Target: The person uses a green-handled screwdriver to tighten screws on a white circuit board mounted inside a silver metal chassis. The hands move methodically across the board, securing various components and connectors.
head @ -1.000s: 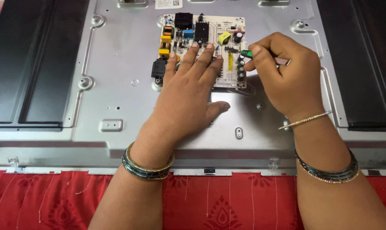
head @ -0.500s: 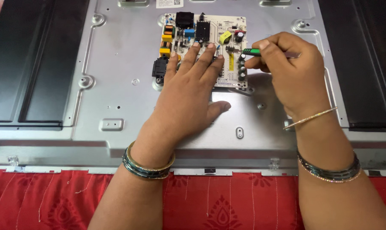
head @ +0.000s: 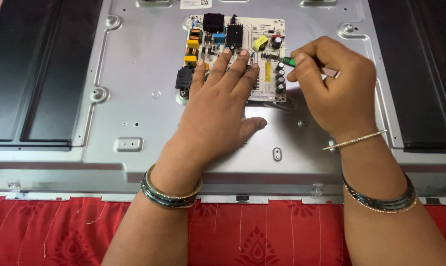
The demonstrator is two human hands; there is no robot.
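Circuit board point(head: 267, 37) under flat, spread left hand point(head: 218, 108) — right hand point(head: 333, 91) pinching green-tipped tool point(head: 288, 61) beside.

- The back panel point(head: 134, 98) is seen as pressed sheet metal — grey, smooth, with a dull satin sheen.
- The circuit board point(head: 267, 83) is shown as pale, matt laminate carrying glossy plastic and metal parts.
- The cloth point(head: 262, 231) is seen as red woven fabric, printed and matt.
- The bangles point(head: 171, 193) are shown as polished metal — glossy.
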